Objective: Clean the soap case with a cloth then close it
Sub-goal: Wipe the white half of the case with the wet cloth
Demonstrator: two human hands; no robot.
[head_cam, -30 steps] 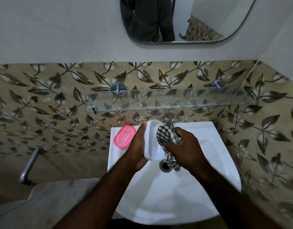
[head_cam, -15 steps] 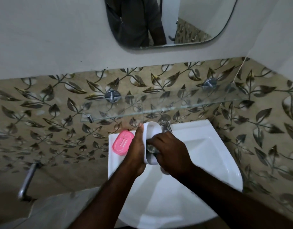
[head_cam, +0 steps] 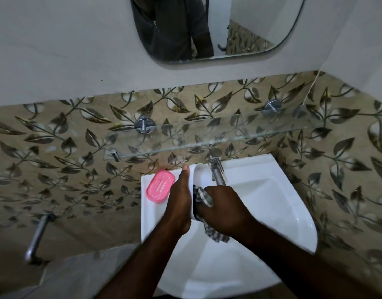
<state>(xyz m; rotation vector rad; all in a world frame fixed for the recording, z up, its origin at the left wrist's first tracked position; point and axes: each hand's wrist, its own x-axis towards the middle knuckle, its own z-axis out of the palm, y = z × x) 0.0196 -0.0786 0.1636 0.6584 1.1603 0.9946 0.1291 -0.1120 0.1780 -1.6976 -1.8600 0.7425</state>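
My left hand (head_cam: 179,201) grips a white half of the soap case (head_cam: 200,175), held on edge over the white sink (head_cam: 272,190) with its hollow side facing right. My right hand (head_cam: 223,207) holds a checked cloth (head_cam: 204,196) bunched in its fingers and presses it into the case's hollow; a tail of the cloth (head_cam: 217,234) hangs below the hand. A pink part of the soap case (head_cam: 160,186) with small holes lies flat on the sink's back left corner, just left of my left hand.
A chrome tap (head_cam: 217,171) stands right behind the case, its spout close above my right hand. A glass shelf (head_cam: 207,137) juts from the leaf-patterned tiles above the sink. A mirror (head_cam: 218,26) hangs higher up. A metal pipe (head_cam: 37,238) sticks out at lower left.
My right hand slid the cloth down inside the white case, then back so more cloth shows and a tail hangs free. My view shifted a little; the pink part stayed put.
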